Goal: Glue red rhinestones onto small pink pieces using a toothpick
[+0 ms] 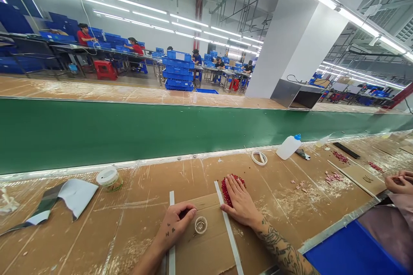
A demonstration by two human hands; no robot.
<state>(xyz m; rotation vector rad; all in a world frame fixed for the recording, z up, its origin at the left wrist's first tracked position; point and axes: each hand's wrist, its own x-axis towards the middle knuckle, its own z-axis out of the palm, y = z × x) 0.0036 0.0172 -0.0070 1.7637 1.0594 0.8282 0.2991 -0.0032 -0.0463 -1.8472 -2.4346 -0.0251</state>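
My right hand [238, 200] lies flat, fingers stretched out, on a pile of small red beads [226, 192]. The pile is partly hidden under the palm and sits just right of a white strip [227, 225]. My left hand [177, 225] is curled, thumb against the fingers, above a piece of cardboard [206, 251]; whatever it may pinch is too small or hidden. Just right of its fingertips stands a small clear round cup [201, 225] on the cardboard. Another white strip [172, 240] runs along the cardboard's left side, beneath my left wrist.
A lidded tub [109, 178] and a bent sheet [77, 195] lie left. Beyond my right hand are a tape roll [259, 158] and a plastic bottle [288, 148]. A co-worker's hands [400, 181] are at the right edge, above a blue bin [358, 251]. A green belt [161, 131] runs behind.
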